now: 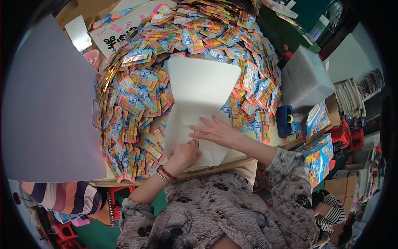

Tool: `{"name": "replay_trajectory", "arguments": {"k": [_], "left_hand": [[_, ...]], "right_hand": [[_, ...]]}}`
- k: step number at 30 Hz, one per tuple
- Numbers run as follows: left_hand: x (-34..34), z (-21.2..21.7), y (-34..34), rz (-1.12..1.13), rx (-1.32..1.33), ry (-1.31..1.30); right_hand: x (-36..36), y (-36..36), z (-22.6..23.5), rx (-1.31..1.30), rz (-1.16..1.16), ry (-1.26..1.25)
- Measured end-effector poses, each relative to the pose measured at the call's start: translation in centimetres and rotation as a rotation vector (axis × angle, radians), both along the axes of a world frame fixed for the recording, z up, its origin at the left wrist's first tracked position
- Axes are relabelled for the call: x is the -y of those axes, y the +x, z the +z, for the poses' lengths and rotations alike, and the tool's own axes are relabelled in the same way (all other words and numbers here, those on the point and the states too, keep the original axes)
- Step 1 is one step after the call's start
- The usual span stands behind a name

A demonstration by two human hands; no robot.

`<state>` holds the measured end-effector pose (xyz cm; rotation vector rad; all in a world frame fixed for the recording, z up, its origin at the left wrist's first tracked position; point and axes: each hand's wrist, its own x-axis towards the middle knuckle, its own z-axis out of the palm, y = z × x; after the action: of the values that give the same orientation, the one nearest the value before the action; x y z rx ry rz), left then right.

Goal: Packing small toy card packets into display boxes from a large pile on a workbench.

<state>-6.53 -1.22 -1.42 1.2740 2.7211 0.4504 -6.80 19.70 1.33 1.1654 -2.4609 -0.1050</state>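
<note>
In front of me at the table's near edge stands a white cardboard box (205, 85), its lid raised at the far side and its inside facing me. My left hand (185, 154) is curled closed at the box's near left part; whatever its fingers grip is hidden. Over the box's inside lies my right hand (215, 132), fingers stretched out and apart, holding nothing. Around the box a large heap of small flat packs (137, 101), blue at the top with colourful blocks below, covers the table on the left, far and right sides.
A tall lilac-grey board (54, 108) rises at the left. Right of the heap are a stack of translucent sheets (306, 76), a dark blue tape dispenser (285, 121) and printed blue boxes (318, 157). A white printed carton (120, 31) stands far left. A person in stripes (70, 197) is at lower left.
</note>
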Motion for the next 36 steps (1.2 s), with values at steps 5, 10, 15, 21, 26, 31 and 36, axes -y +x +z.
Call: {"name": "replay_trajectory", "arguments": {"k": [5,10,15,21,26,31,36], "left_hand": [[1.0,1.0,0.6,0.029,0.213,-0.151],[0.9,0.0,1.4,-0.023,0.087,-0.326],[0.6,-2.6,0.9,-0.526,-0.187,-0.302],[-3.4,-3.7,-0.9,-0.324,0.145,-0.408],[-3.7,-3.9,1.3,0.027,0.093,-0.201],[-5.7,-0.4,1.7,0.246,0.254,-0.246],[-5.1,0.7,0.3,0.336,0.275,-0.240]], "right_hand": [[0.6,-3.9,-0.8,0.468,0.009,0.055],[1.5,-5.8,-1.3,0.581,0.037,0.067],[3.6,-6.8,-4.0,0.654,-0.219,0.035],[5.7,-6.5,-6.3,0.603,-0.248,0.057],[-1.6,-0.5,4.9,0.490,-0.004,-0.530],[-20.1,6.7,17.6,-0.161,-0.665,-0.771],[-35.9,8.9,20.2,0.231,-0.913,-0.763]]}}
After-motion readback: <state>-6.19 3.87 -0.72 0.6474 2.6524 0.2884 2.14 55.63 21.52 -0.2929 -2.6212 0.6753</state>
